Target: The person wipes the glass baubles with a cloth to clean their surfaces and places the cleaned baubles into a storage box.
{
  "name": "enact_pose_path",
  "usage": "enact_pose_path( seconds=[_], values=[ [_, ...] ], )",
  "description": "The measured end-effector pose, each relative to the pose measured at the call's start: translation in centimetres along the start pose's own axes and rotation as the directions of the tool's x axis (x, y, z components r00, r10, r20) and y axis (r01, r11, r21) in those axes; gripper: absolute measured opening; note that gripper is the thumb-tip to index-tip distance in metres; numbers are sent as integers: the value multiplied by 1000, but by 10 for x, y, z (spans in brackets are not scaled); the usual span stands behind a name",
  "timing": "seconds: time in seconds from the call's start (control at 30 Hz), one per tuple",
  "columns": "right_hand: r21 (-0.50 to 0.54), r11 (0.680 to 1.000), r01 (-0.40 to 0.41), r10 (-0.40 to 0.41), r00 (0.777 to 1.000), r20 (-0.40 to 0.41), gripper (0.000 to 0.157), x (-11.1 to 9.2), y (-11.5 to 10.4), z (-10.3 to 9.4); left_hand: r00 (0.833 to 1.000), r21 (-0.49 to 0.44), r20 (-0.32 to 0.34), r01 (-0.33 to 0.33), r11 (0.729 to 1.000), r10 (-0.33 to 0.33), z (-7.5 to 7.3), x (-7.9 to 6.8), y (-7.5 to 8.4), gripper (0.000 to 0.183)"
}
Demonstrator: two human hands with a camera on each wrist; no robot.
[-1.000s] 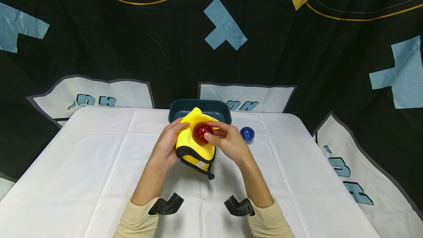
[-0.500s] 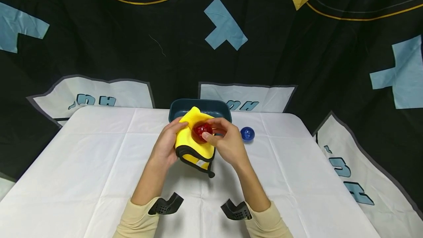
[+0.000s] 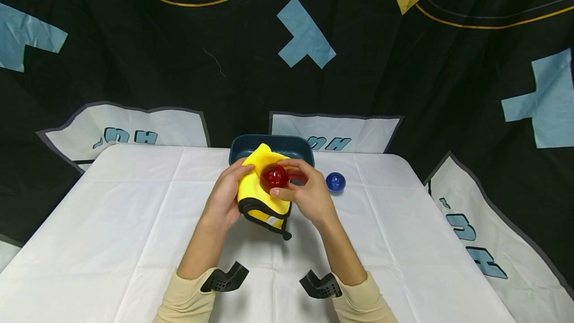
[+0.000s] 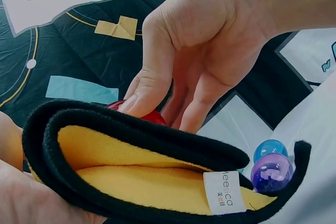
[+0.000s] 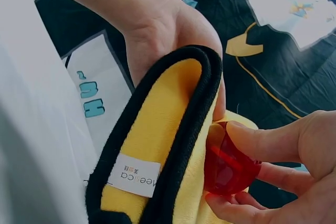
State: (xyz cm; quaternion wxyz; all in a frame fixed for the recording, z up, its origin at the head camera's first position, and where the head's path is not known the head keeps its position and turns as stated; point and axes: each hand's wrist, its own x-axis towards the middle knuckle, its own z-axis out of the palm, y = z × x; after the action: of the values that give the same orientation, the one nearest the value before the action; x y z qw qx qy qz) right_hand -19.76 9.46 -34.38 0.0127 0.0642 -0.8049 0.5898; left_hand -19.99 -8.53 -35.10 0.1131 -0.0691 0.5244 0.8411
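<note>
My left hand (image 3: 227,191) grips a folded yellow cloth (image 3: 253,183) with black edging, holding it above the table from the left. A glossy see-through red ball (image 3: 275,177) rests against the cloth's face. Curled around that ball are the thumb and fingers of my right hand (image 3: 309,191). In the right wrist view the red ball (image 5: 228,166) sits between thumb and fingertips, pressed to the yellow fabric. The cloth's white label (image 4: 224,192) shows inside the fold in the left wrist view. Part of the left hand is hidden behind the cloth.
Behind the hands, a dark teal tray (image 3: 298,144) stands at the table's far edge. To its right lies a blue ball (image 3: 335,182). In the left wrist view a purple ball (image 4: 271,173) overlaps a blue one. White cloth (image 3: 125,233) covers the table; dark printed fabric hangs beyond.
The right hand has shifted slightly left, and its thumb has slid down to the lower edge of the red ball. The left hand and yellow cloth have barely moved.
</note>
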Motion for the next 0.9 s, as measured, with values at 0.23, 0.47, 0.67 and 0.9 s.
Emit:
enact_pose_path(
  seconds=[0.23, 0.47, 0.67, 0.9],
  values=[
    [-18, 1000, -12, 13, 1000, 18, 52, 1, 0, -3, 1000, 5, -3, 11, 1000, -11, 0, 0, 0, 47],
    [-40, 998, -39, 40, 999, 25, 50, 1, -2, -5, 1000, 2, 2, 4, 1000, -4, 1, 0, 1, 46],
    [-73, 996, -54, 58, 997, 52, 46, 1, -2, -8, 999, -12, 41, 3, 1000, -2, 1, 0, 0, 47],
    [-87, 993, -82, 89, 992, 84, 41, 3, -1, -8, 1000, -9, 28, 4, 1000, -4, 1, 0, 0, 47]
  ],
)
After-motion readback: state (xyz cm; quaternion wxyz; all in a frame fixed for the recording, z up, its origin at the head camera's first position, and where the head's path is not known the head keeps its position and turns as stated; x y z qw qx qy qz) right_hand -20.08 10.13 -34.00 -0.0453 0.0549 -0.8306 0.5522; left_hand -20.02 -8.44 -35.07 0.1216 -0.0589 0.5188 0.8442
